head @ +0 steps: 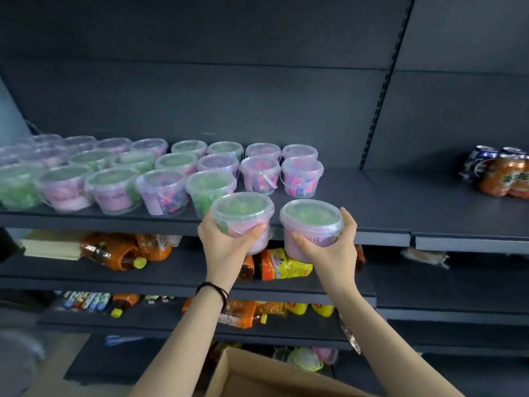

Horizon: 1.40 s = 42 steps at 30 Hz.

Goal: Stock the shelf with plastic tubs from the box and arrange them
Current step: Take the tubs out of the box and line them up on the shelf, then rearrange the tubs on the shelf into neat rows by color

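At the near edge of the shelf [372,207], the left hand [226,245] grips the left tub [242,213] and the right hand [332,247] grips the right tub [312,222]. Both are upright, likely to go right of the rows of tubs [160,179]. The box [257,376] waits below.

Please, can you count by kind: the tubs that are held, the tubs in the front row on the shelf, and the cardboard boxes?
Held tubs: 2
Front-row tubs: 5
Cardboard box: 1
Total: 8

Dim, soft light; blurred, bowed edges.
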### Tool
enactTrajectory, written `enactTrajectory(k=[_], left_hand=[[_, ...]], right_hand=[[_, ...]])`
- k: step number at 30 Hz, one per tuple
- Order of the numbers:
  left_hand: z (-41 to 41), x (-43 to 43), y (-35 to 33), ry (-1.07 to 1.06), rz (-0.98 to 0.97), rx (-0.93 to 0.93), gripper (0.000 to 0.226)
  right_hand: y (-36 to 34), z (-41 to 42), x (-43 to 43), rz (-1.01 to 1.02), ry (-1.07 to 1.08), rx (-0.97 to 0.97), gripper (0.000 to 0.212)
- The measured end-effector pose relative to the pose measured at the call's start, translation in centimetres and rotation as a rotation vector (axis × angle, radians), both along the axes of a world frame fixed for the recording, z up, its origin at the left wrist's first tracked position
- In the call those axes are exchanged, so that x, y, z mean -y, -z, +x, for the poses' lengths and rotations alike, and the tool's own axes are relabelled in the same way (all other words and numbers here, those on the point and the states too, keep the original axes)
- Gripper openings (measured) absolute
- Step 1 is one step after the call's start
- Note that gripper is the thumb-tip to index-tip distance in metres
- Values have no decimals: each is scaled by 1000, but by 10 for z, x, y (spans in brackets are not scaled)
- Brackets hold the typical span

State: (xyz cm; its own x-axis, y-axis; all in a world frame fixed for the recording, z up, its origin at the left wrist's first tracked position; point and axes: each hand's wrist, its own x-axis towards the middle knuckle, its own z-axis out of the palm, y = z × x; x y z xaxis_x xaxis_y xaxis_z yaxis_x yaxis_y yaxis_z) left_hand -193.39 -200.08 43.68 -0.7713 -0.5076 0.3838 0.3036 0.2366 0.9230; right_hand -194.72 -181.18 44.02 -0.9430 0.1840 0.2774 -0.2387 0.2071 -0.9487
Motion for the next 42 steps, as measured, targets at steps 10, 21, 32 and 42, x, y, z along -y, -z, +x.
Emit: enactTrajectory(k=[10, 21, 32, 42], left_hand=[[-93, -12, 3, 8, -7, -25, 91], [-109, -19, 20, -16, 54, 23, 94], [-114, -18, 12, -61, -60, 134, 84], [-14, 12, 18, -280, -202, 345, 61]], right_hand=[[-8, -86, 9, -1, 88, -33, 106], [7, -116, 4, 44, 25, -20, 104], [4, -124, 1, 113, 29, 66, 122], [7, -58, -18, 125, -65, 25, 61]])
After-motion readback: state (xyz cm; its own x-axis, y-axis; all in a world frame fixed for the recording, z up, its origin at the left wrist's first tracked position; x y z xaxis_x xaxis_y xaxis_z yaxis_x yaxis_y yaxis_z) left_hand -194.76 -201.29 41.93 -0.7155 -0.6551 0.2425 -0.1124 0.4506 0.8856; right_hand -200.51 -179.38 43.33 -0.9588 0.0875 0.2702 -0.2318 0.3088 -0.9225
